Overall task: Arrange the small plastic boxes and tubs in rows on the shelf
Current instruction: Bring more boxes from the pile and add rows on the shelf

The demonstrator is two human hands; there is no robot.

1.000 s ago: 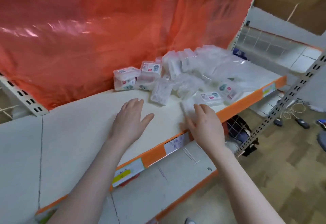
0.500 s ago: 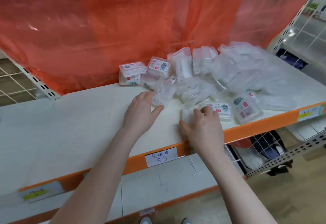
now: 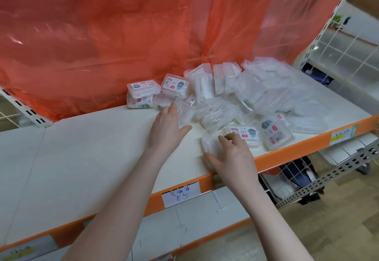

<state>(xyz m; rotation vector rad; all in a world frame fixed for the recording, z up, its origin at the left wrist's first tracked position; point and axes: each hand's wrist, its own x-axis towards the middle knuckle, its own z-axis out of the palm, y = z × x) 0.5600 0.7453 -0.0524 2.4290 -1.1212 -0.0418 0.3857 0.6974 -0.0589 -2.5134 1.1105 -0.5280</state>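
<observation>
Your left hand (image 3: 167,126) lies on the white shelf board with orange front edge (image 3: 86,147), fingers straight and together, thumb splayed to the right; the fingertips touch a clear plastic box lying tilted (image 3: 184,113) at the near-left edge of the heap, thumb just under it, no curl round it that you can confirm. Your right hand (image 3: 233,158) sits near the shelf's front edge, fingers bent over a clear unlabelled plastic box (image 3: 209,143), thumb along its near side; it appears to grip that box, though the box is blurred and partly hidden by the hand. Just beyond your right fingertips lies a flat clear box with a white printed label (image 3: 244,134), and beside that, to the right, a second labelled clear box lying at an angle (image 3: 275,134) close to the orange edge. The rest of the small clear plastic boxes and tubs form a loose jumbled heap (image 3: 256,92) on the right half of the shelf, none in rows. At the heap's back-left, a labelled box stacked on another (image 3: 143,90) stands against the translucent red plastic sheet (image 3: 123,35) that hangs behind the shelf. A white handwritten price tag (image 3: 180,194) is fixed to the orange front edge between your forearms. Left half of the shelf board holds only your left forearm
</observation>
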